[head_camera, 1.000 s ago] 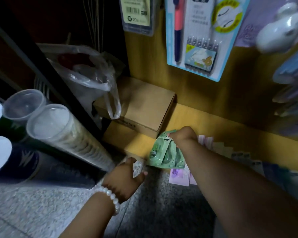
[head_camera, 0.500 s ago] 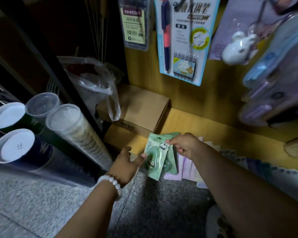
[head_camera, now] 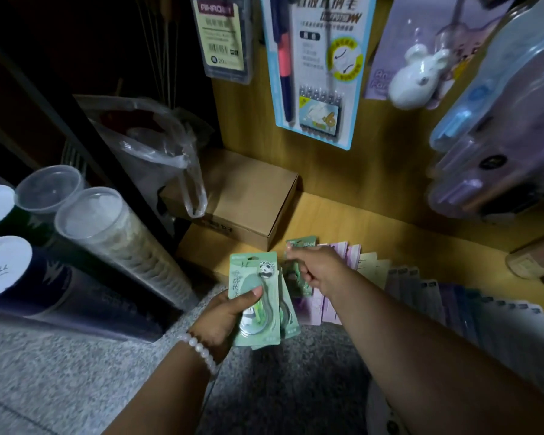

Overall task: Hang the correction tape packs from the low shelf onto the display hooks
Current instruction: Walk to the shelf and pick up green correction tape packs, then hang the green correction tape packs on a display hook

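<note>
- Our left hand [head_camera: 223,318] grips green correction tape packs [head_camera: 254,298], thumb across the front, just off the low shelf [head_camera: 336,221] front edge.
- Our right hand [head_camera: 319,270] pinches another green pack [head_camera: 299,277] over the shelf's row [head_camera: 421,293].
- Cardboard box [head_camera: 242,196] sits at the shelf's left end.

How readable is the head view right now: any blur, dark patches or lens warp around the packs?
Head view: dim overall, the left side almost black; the green pack in the left hand is sharp enough to show its panda print; the right hand is slightly soft; hanging packs at the right edge are smeared and stretched by the wide lens.
</note>
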The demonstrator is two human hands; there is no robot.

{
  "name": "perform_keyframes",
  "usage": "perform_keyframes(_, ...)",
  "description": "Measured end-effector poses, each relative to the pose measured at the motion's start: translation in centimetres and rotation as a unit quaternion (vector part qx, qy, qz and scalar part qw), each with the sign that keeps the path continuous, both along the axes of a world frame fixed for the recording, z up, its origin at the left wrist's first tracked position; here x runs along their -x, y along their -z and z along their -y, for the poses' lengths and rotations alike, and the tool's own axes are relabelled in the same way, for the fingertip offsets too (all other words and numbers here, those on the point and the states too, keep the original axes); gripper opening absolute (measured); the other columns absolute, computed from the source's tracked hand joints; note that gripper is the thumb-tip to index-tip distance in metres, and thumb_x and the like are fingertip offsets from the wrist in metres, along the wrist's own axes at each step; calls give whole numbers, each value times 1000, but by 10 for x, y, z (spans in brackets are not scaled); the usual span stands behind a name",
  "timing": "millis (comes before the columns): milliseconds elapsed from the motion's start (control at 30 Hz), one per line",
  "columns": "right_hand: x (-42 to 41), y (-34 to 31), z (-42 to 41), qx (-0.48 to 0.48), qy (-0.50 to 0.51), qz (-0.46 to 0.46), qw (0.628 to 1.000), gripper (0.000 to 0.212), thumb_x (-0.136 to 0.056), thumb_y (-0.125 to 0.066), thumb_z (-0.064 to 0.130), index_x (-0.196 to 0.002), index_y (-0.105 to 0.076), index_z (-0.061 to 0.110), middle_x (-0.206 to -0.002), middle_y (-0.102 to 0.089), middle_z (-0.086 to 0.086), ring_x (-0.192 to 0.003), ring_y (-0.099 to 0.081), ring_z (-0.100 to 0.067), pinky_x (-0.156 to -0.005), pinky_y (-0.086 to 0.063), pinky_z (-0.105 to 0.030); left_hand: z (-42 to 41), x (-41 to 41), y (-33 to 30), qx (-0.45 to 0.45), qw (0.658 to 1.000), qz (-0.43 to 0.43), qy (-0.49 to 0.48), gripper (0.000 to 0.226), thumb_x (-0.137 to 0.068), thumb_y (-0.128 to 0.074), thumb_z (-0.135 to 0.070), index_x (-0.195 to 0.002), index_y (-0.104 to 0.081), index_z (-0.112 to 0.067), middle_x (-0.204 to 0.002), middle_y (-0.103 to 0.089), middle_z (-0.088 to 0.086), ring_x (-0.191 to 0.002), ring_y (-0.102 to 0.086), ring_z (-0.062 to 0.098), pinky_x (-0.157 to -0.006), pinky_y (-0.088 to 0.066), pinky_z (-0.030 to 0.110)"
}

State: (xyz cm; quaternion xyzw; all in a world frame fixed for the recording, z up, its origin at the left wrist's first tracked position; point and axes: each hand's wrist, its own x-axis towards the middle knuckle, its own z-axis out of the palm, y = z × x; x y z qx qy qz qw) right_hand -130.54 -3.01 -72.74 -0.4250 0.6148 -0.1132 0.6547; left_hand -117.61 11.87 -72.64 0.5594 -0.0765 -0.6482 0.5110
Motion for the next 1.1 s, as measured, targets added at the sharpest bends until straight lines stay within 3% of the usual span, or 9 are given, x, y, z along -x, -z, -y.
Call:
perform_keyframes(100, 7, 20, 24, 95, 85, -64, 990, 27, -84, -71, 33, -77, -61, 9, -53, -48, -7, -40, -40, -17, -43, -31, -19, 3, -4, 9, 1, 1000, -18, -15, 35, -75, -67, -16, -106, -69, -2, -96, -75, 21, -78, -73, 32, -69, -60, 42)
perform_keyframes(233, 9, 38, 49, 109, 67, -162, 979, 42, -83, -66, 51, -77, -64, 8, -54, -57, -7, -51, -56, -22, -67, -50, -25, 3, -11, 19, 1, 999, -30, -25, 38, -76, -66, -14, -112, -66, 0, -96, -74, 21, -76, -73, 32, -68, -61, 43)
perform_keyframes(333, -1, 45, 61, 73, 58, -160, 983, 41, -90, -64, 35, -64, -53, 4, -53, -52, -7, -29, -48, -14, -35, -34, -12, 3, -15, 26, 2, 999, -32, -26, 38, -79, -64, -13, -115, -65, -1, -100, -73, 22, -77, -73, 32, -70, -61, 43)
perform_keyframes(400, -4, 49, 65, 60, 50, -154, 985, 37, -92, -62, 21, -61, -47, 7, -56, -51, -7, -34, -48, -15, -28, -29, -13, 3, -17, 28, 2, 999, -29, -27, 35, -80, -63, -13, -114, -66, -2, -99, -74, 20, -77, -73, 31, -68, -61, 42)
perform_keyframes(500, -2, 50, 67, 55, 0, -159, 986, 28, -92, -56, 12, -65, -49, 15, -66, -54, -4, -53, -52, -15, -35, -43, -15, 2, -20, 31, -8, 999, -24, -33, 35, -79, -65, -14, -113, -66, -5, -100, -74, 19, -80, -72, 31, -71, -60, 43)
perform_keyframes(600, 0, 50, 63, 50, -6, -164, 985, 24, -89, -60, 15, -67, -51, 14, -71, -54, -5, -61, -52, -20, -62, -53, -28, 0, -25, 33, -32, 999, -20, -36, 36, -77, -65, -13, -112, -65, -5, -94, -75, 18, -75, -73, 31, -75, -60, 46)
perform_keyframes(734, -3, 38, 49, 41, 16, -154, 987, 24, -84, -71, 22, -78, -54, 5, -66, -44, -7, -52, -35, -19, -48, -29, -24, -3, -27, 29, -57, 996, -38, -49, 35, -77, -61, -11, -110, -63, -1, -79, -75, 17, -64, -72, 30, -68, -60, 44)
perform_keyframes(900, -2, 2, 30, 40, 6, -90, 995, 11, -91, -60, 14, -85, -62, 5, -66, -47, -5, -55, -39, -15, -48, -28, -25, -6, -26, 8, -71, 994, -23, -84, 17, -92, -44, -4, -94, -61, -5, -59, -69, 12, -46, -67, 25, -43, -56, 34)
perform_keyframes(1100, 0, -39, 6, 25, -7, 20, 999, 16, -95, -54, 12, -79, -59, 10, -71, -51, -12, -50, -40, -16, -40, -28, -20, -18, -27, -17, -72, 990, 22, -123, 12, -88, -53, -5, -97, -61, -5, -58, -69, 11, -56, -66, 29, -60, -57, 40)
